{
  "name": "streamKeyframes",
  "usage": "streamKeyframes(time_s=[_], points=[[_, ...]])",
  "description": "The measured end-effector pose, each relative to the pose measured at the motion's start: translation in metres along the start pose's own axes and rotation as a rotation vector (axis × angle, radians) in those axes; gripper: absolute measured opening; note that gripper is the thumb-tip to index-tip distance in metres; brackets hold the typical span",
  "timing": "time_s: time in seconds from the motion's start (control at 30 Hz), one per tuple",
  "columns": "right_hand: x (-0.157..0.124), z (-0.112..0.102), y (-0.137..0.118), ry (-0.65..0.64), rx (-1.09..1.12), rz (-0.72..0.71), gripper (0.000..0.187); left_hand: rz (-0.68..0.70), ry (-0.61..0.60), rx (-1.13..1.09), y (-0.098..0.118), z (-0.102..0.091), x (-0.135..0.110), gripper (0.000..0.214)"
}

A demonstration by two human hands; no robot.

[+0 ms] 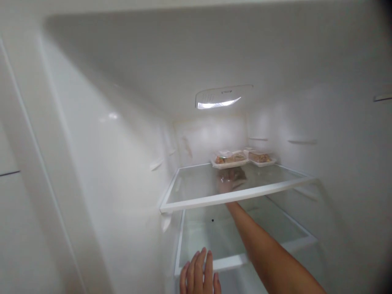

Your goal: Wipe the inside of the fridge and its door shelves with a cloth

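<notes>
Through the upper shelf (190,185), a dark item (240,173) shows at one o'clock from your right hand (226,185), grasp impossible to tell; your left hand (199,274), near seven o'clock, is released.

Two food packs (231,160) sit back on the upper shelf (192,183), lamp (219,105) above, lower shelf (199,241), packet (240,173) and right hand (225,186) beneath!

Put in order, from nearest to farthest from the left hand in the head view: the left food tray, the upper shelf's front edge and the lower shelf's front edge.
From the left hand:
1. lower shelf's front edge, low, close beside it
2. upper shelf's front edge, higher up
3. left food tray, farthest, toward the back
</notes>
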State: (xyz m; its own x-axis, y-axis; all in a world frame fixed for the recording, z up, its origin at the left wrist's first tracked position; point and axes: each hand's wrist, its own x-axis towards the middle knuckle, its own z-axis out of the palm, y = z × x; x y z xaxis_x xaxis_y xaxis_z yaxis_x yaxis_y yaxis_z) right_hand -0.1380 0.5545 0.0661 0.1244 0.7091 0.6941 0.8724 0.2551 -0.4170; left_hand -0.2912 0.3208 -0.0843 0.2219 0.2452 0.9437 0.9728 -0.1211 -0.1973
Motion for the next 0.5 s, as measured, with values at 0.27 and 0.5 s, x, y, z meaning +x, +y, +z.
streamKeyframes(time_s=[0.27, 0.5], points=[[-0.028, 0.017, -0.072, -0.308, -0.01, -0.436, 0.059, -0.035, -0.008, -0.021, 0.002, 0.006, -0.011, 0.042], [0.007, -0.006, -0.042, -0.468, -0.039, -0.776, 0.049, 0.003, -0.039, 0.006, 0.0, -0.002, -0.002, 0.034]])
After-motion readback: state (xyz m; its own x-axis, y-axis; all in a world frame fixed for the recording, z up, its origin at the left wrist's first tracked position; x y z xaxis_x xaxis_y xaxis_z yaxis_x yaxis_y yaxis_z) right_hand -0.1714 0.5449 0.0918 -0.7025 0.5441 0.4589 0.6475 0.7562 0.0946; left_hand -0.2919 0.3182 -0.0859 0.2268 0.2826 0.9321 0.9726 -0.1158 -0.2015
